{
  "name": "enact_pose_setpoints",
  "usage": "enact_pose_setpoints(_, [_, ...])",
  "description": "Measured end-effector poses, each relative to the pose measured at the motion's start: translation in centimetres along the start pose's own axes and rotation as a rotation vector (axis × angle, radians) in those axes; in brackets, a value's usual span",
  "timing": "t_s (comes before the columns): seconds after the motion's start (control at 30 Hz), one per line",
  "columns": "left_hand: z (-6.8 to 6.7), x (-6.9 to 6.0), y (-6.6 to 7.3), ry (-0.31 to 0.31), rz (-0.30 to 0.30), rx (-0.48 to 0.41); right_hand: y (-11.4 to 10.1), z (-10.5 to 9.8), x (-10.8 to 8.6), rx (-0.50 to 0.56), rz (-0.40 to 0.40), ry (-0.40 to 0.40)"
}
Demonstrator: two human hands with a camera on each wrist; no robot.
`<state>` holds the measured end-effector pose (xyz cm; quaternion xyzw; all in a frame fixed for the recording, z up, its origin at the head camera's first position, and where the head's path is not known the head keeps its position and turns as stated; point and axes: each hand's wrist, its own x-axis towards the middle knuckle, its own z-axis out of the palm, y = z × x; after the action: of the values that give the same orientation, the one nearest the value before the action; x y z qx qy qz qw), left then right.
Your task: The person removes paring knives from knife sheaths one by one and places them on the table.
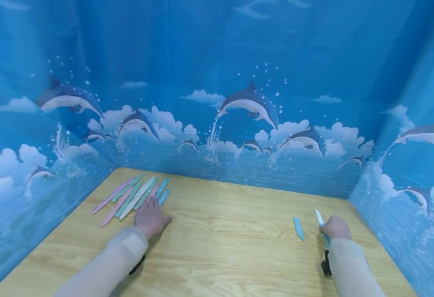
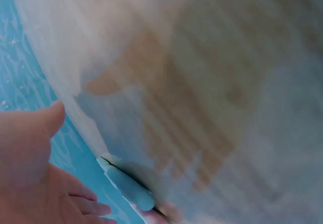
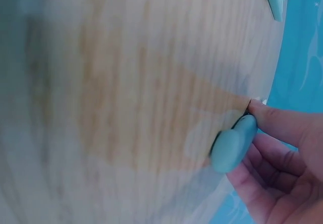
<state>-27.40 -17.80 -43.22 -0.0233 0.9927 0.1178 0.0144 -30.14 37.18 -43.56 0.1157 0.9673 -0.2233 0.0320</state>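
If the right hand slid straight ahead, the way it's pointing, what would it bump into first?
Probably the blue dolphin curtain behind the table, with the knife in the right hand touching it first; depth is hard to judge.

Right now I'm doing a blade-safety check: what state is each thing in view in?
Light-blue-handled knife with pale blade: blade bare, gripped by the right hand.
Curved light-blue piece like a sheath: lying on the pale wooden table, apart from the knife.
Slim pink, green, white and blue pieces: loosely fanned, some overlapping; sheathed or not, unclear.
Left hand: fingers extended, at the fan.
Blue dolphin-print backdrop: hanging behind the table.
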Motion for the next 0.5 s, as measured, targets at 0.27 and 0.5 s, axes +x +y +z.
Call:
enact_pose_setpoints(0.27, [0.28,-0.12,-0.4,-0.026,0.005,0.065,-0.31,-0.29,0.56,-0.044,0.014,-0.007])
enact_pose_setpoints(0.5, [-0.28,0.55,0.0,-0.037,0.062,0.161,-0.46,-0.4,0.42,-0.043,0.026,-0.008])
